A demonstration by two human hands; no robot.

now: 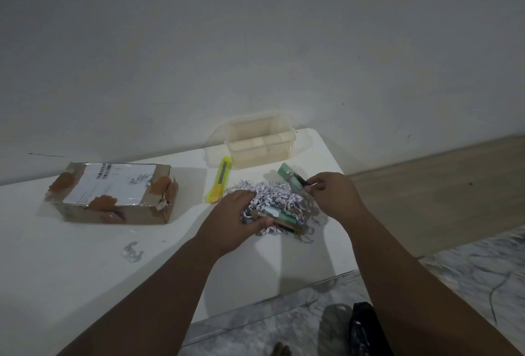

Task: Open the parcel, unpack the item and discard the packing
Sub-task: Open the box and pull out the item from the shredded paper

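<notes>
Right hand [326, 194] is pinching a green item [287, 175]; left hand [235, 219] is seemingly gripping boxed tubes [281, 215] amid shredded paper [272, 195], risking sweeping shreds off the bench [85, 256].

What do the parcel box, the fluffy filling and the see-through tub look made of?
The parcel box looks like matte brown cardboard: creased corners, torn edges, glossy tape patches. The filling seems to be shredded paper: thin, crinkled white strips. The tub looks like clear, slightly yellowish plastic; its walls show through.

left hand [230, 220], right hand [331, 195], both curled
</notes>
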